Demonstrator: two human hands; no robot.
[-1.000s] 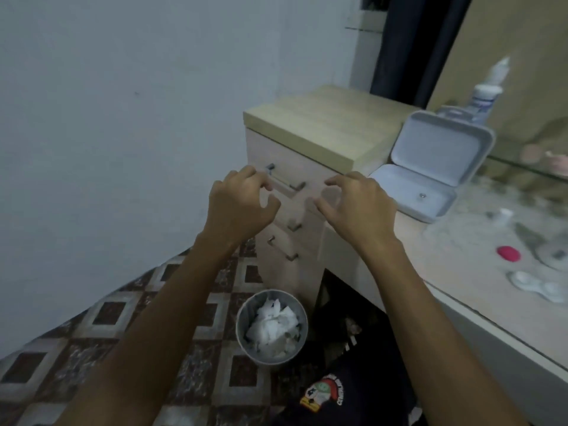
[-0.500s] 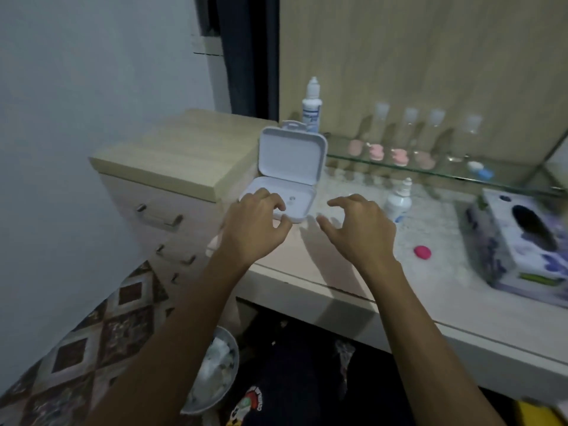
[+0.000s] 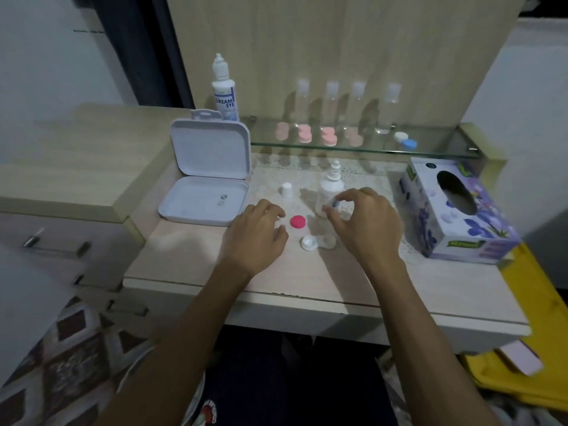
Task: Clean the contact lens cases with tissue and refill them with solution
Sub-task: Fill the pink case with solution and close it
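A white contact lens case (image 3: 316,242) lies uncapped on the counter between my hands. A pink cap (image 3: 298,222) rests just behind it. The small solution bottle (image 3: 329,192) stands upright with its nozzle bare, and its white cap (image 3: 286,190) sits to its left. My left hand (image 3: 255,238) hovers palm down beside the pink cap, fingers loosely curled and holding nothing. My right hand (image 3: 367,226) is over the case's right end, with thumb and forefinger apart at the bottle's lower right side and not closed around it. A purple tissue box (image 3: 455,210) stands to the right.
An open white hinged box (image 3: 209,179) sits at the left of the counter (image 3: 196,259). A tall solution bottle (image 3: 224,87) stands behind it. The glass shelf (image 3: 430,152) carries pink lens cases, clear bottles and a white-and-blue case (image 3: 405,141). A drawer unit (image 3: 61,186) adjoins on the left.
My view swung right from the bin and drawers to the counter. Both hands moved right with it and now sit around the lens case and small bottle.
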